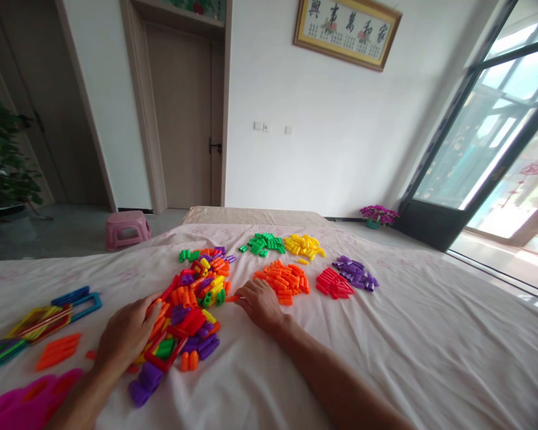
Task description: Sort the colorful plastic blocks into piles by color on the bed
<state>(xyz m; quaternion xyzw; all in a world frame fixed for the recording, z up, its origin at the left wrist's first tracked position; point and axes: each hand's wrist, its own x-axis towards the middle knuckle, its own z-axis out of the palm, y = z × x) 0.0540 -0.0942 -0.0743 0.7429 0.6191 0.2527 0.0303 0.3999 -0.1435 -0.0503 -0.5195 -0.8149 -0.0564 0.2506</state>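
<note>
A mixed pile of plastic building pieces (192, 322) in red, orange, purple, yellow and green lies on the cloth before me. My left hand (128, 328) is at the pile's left side, fingers curled against orange building pieces (160, 316); its fingertips are partly hidden. Between the pile and a heap of orange pieces (289, 279), my right hand (259, 303) is closed, its thumb and fingers pinching an orange building piece (232, 298). Single-colour heaps lie beyond: green pieces (264, 243), yellow pieces (303, 245), red pieces (334, 283) and purple pieces (355, 272).
On the left of the pale cloth (412, 358) lie flat coloured frames (45, 319), a row of orange pieces (59, 351) and a pink tray-like object (15, 406). A pink stool (128, 229) stands on the floor past the table.
</note>
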